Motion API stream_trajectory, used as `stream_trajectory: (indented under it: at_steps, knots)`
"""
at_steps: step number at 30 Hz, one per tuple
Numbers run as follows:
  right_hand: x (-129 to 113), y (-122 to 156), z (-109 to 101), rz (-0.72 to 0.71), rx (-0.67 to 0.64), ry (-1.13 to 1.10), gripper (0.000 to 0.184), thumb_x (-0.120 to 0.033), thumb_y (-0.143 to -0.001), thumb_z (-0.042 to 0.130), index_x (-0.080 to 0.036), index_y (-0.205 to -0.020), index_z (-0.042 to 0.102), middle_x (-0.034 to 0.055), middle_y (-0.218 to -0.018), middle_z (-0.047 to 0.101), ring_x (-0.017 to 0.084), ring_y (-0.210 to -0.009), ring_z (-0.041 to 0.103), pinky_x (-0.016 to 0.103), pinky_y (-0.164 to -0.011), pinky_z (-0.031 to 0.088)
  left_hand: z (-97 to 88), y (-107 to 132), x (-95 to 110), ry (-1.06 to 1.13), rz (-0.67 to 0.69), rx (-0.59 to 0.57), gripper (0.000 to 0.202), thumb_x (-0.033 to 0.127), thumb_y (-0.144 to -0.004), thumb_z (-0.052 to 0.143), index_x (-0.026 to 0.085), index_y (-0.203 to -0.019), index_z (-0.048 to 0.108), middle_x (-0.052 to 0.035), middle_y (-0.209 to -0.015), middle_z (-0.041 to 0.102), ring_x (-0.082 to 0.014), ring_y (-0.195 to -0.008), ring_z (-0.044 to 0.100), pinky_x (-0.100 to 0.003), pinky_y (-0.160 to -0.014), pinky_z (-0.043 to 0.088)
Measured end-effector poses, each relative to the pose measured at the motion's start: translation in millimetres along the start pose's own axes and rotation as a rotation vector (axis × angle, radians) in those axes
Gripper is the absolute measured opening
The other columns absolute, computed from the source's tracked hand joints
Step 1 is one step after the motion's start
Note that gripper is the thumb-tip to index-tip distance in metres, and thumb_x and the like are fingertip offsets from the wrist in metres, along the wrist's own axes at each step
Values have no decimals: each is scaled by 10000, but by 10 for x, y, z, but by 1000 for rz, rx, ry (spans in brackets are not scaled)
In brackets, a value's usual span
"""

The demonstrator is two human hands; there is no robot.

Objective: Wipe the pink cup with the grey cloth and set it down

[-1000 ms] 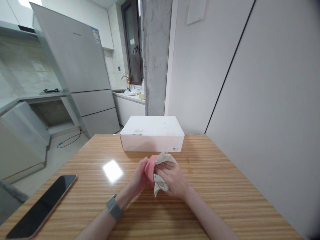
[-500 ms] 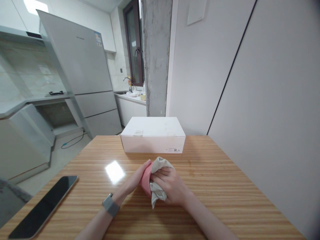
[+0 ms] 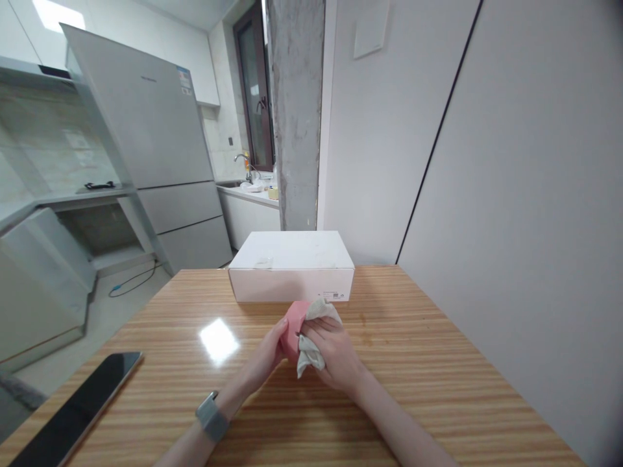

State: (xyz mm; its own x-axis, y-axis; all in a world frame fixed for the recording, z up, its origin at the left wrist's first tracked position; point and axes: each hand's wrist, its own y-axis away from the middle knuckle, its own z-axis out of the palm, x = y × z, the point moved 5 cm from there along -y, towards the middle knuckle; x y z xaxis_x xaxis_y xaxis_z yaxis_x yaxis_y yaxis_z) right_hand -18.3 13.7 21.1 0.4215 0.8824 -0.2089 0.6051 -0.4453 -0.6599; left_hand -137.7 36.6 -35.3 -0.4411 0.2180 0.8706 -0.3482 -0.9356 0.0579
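Observation:
A pink bowl (image 3: 293, 327) is tipped on its side above the middle of the wooden table (image 3: 428, 389). My left hand (image 3: 268, 355) is closed around its left side, with the fingers partly hidden behind it. My right hand (image 3: 335, 353) presses a light grey cloth (image 3: 310, 355) against the bowl's opening on the right. Folds of the cloth stick out above and below the fingers. The fingertips and the inside of the bowl are mostly covered.
A white box (image 3: 292, 284) lies just beyond my hands. A black phone (image 3: 80, 405) rests at the table's left edge. On the right rises a pale wall panel (image 3: 511, 194). Behind the table stand a concrete pillar (image 3: 298, 117) and a fridge (image 3: 141, 123).
The bowl has turned in my hands and is raised slightly, showing more of its pink outside at the top. The cloth has shifted with my right hand. The view has swung a little.

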Motion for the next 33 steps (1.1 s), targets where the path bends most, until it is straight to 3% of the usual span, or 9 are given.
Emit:
stream_trajectory:
  at_steps: [4, 9, 13, 19, 25, 28, 31, 33]
  knots:
    - [46, 11, -57, 49, 32, 18, 290, -251, -797, 397, -176, -1044, 530, 124, -1026, 636, 260, -950, 572, 410, -868, 424, 115, 11, -29, 53, -4, -91, 482, 480, -837, 508, 177, -1206, 574, -88, -1203, 626, -266, -1131, 547, -367, -915, 425]
    - [-69, 47, 24, -121, -52, 78, 374, -290, -754, 462, -149, -1098, 509, 131, -1045, 643, 258, -994, 578, 405, -925, 411, -6, 14, 54, 29, -14, 48, 441, 515, -826, 479, 140, -947, 677, -65, -875, 713, -215, -840, 633, -290, -762, 451]
    - [-182, 83, 175, -232, -99, 64, 374, -316, -738, 484, -151, -1072, 518, 117, -1039, 651, 248, -1003, 584, 382, -941, 417, -122, 25, 130, -49, -15, 100, 443, 541, -814, 499, 148, -679, 651, -13, -610, 653, -163, -609, 581, -272, -677, 435]
    - [-173, 90, 216, -255, -65, 124, 335, -297, -757, 476, -135, -1044, 538, 127, -972, 664, 247, -976, 602, 376, -927, 436, -163, -50, 148, -268, 108, 184, 254, 389, -787, 583, 166, -757, 699, -40, -811, 721, -254, -947, 593, -355, -917, 392]
    - [-171, 54, 126, -219, -54, 136, 355, -277, -795, 462, -127, -1110, 528, 139, -1050, 654, 256, -1063, 568, 391, -964, 413, -241, -25, 86, -257, 155, 259, 289, 421, -795, 581, 171, -882, 698, -66, -998, 705, -258, -1125, 526, -357, -1013, 322]
    - [-110, 51, 76, -143, -37, 112, 401, -265, -778, 460, -121, -1148, 515, 145, -1086, 641, 274, -1062, 562, 416, -959, 408, -211, 27, 16, -230, 130, 244, 401, 493, -810, 552, 159, -1003, 661, -75, -1067, 677, -243, -1084, 547, -357, -954, 383]
    - [-2, 65, 18, -44, -14, 123, 410, -245, -758, 458, -123, -1144, 521, 153, -1087, 636, 288, -1022, 570, 438, -932, 418, -62, 69, -47, -119, 70, 130, 433, 508, -831, 527, 195, -1124, 591, -58, -1086, 654, -209, -966, 593, -323, -809, 459]
    - [45, 74, -18, -22, 3, 148, 409, -238, -750, 460, -123, -1137, 525, 160, -1090, 633, 295, -1013, 571, 443, -919, 424, 49, 92, -33, -16, 66, 44, 395, 461, -840, 540, 212, -1146, 569, -46, -1088, 644, -189, -970, 592, -295, -797, 461]
